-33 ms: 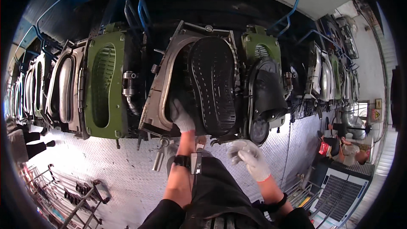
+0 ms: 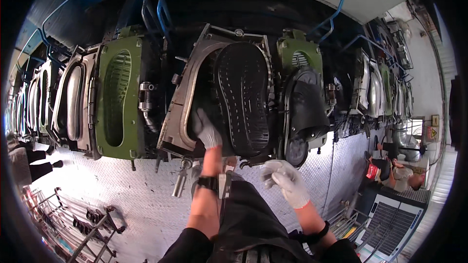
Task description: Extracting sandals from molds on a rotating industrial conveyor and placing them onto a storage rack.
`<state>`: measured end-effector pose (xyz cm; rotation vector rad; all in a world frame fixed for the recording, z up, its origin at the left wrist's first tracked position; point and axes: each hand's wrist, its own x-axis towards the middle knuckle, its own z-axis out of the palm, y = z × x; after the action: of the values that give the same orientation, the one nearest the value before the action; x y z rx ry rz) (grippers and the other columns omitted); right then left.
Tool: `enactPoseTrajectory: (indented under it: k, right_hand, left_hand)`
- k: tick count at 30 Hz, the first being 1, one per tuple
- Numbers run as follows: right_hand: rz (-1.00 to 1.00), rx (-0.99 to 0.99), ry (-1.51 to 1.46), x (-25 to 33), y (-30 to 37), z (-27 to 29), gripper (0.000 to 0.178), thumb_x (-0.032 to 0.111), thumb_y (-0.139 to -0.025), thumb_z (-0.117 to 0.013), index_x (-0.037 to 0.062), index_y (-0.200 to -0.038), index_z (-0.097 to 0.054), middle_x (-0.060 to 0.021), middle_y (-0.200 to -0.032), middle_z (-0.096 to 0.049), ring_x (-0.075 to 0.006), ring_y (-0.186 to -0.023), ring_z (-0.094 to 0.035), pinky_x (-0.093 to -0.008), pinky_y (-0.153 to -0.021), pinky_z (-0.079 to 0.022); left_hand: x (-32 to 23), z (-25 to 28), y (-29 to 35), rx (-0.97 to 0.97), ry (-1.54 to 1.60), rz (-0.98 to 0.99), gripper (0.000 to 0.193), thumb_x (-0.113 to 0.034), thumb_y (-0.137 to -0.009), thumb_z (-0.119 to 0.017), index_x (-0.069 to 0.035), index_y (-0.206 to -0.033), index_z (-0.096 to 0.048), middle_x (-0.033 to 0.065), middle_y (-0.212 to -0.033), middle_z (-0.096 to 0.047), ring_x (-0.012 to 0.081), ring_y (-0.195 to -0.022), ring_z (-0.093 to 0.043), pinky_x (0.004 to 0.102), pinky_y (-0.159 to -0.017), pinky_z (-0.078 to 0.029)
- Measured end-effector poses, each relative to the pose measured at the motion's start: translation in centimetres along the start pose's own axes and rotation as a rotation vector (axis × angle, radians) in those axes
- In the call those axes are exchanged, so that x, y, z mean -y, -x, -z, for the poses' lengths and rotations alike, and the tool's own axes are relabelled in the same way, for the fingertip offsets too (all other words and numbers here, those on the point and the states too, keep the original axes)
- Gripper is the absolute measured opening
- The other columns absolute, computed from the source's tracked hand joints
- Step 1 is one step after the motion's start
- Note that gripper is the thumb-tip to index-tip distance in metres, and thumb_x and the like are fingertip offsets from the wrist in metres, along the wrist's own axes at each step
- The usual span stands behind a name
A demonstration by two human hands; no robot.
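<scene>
My left hand, in a pale knit glove, reaches up into the gap between a grey metal mould frame and a black shoe sole. Its visible fingers look stretched out, with the tips partly lost in dark shadow beside the sole. The patterned underside of the sole faces me. My right hand, gloved alike, hovers below the mould at the right. Its fingers are loosely bent and apart, holding nothing. Close above it hangs a black slide sandal in front of a green mould plate.
Another green mould plate stands to the left, with more moulds lined up both ways. A metal handle juts out below the frame. Blue bent pipes hang above. A wire rack is at lower left; a person sits far right.
My left hand has shifted slightly left beside the sole, and the mould appears slightly further left in view. My right hand keeps nearly the same place and pose.
</scene>
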<state>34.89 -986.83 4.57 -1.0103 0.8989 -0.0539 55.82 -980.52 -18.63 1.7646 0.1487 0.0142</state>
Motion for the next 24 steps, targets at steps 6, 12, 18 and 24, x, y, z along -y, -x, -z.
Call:
enactPoseTrajectory:
  k: [6, 12, 18, 24]
  right_hand:
    - [0.472, 0.112, 0.529, 1.3, -2.4, -3.2, 0.046, 0.01, -0.082, -0.065, -0.0016, -0.124, -0.053, -0.0134, -0.112, -0.065, -0.0271, -0.098, -0.063, -0.0355, -0.085, -0.051]
    - [0.82, -0.15, 1.391, 1.5, -8.5, -4.4, 0.075, 0.027, -0.063, -0.083, 0.0167, -0.131, -0.054, -0.0142, -0.143, -0.041, -0.0469, -0.13, -0.036, -0.0532, -0.102, -0.039]
    - [0.848, -0.189, 1.415, 2.4, -9.5, -6.5, 0.077, 0.03, -0.063, -0.083, 0.0196, -0.132, -0.052, -0.0152, -0.142, -0.04, -0.0481, -0.13, -0.035, -0.0503, -0.094, -0.045]
    - [0.848, -0.148, 1.405, 3.3, -10.5, -8.3, 0.083, 0.029, -0.063, -0.082, 0.0215, -0.138, -0.047, -0.0139, -0.146, -0.037, -0.0481, -0.132, -0.035, -0.0506, -0.087, -0.047]
  left_hand:
    - [2.0, 3.2, -3.3, 0.677, 0.345, 0.086, 0.044, -0.04, -0.1, -0.048, -0.006, -0.127, -0.057, 0.0057, -0.109, -0.067, 0.0174, -0.096, -0.066, 0.0288, -0.078, -0.054]
    - [-1.5, 4.2, 4.5, 0.84, 0.59, 0.846, 0.065, -0.054, -0.098, -0.042, -0.007, -0.143, -0.04, 0.0114, -0.133, -0.056, 0.0248, -0.119, -0.056, 0.0398, -0.101, -0.045]
    - [2.1, 7.5, 4.2, 0.814, 0.637, 0.867, 0.067, -0.056, -0.096, -0.044, -0.008, -0.142, -0.043, 0.0107, -0.132, -0.057, 0.0244, -0.117, -0.057, 0.0397, -0.099, -0.046]
    - [4.0, 10.7, 3.8, 0.833, 0.667, 0.89, 0.068, -0.059, -0.094, -0.045, -0.008, -0.14, -0.045, 0.01, -0.13, -0.058, 0.024, -0.115, -0.058, 0.0396, -0.098, -0.048]
